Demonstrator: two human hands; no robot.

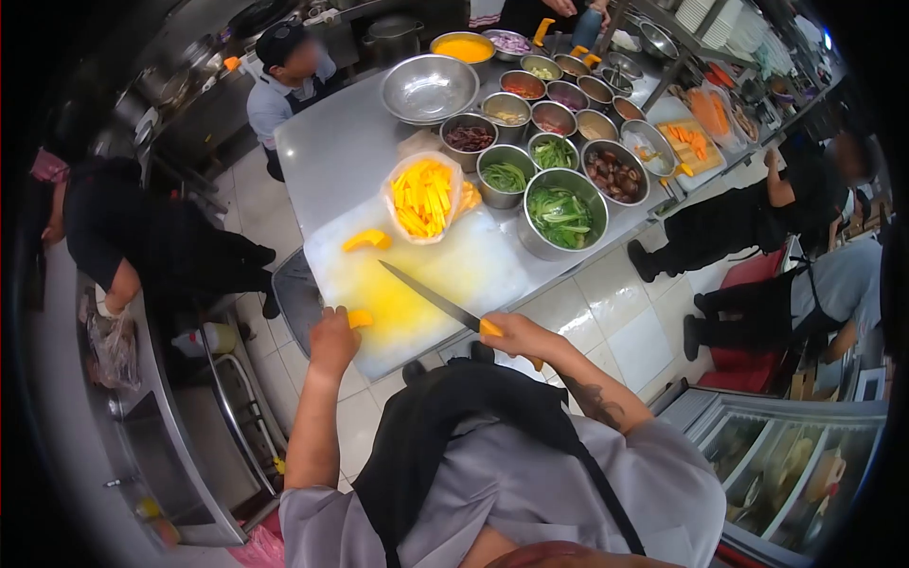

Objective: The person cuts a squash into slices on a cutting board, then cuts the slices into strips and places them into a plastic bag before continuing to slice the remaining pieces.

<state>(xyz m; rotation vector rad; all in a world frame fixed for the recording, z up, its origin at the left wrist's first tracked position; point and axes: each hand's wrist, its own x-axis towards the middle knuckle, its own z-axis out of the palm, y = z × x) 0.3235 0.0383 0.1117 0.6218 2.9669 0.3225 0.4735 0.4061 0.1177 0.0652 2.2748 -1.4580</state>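
At the near left edge of the white cutting board [492, 275], my left hand [333, 341] is closed around a small yellow-orange piece [360, 319] that looks like squash. My right hand [521, 339] grips a kitchen knife [431, 296] by its orange handle. The blade points away to the left, over the yellow-stained part of the board. A curved yellow-orange wedge [366, 239] lies farther up the board. Behind it stands a container lined with a clear bag, full of cut yellow-orange sticks [423, 197].
Metal pots of greens [559, 213], a pot of brown pieces [615, 172] and a wide steel bowl [429, 88] crowd the steel table [322, 151]. Co-workers stand at the left [161, 227], far side [289, 80] and right [757, 204]. A glass-topped cooler [776, 454] is at lower right.
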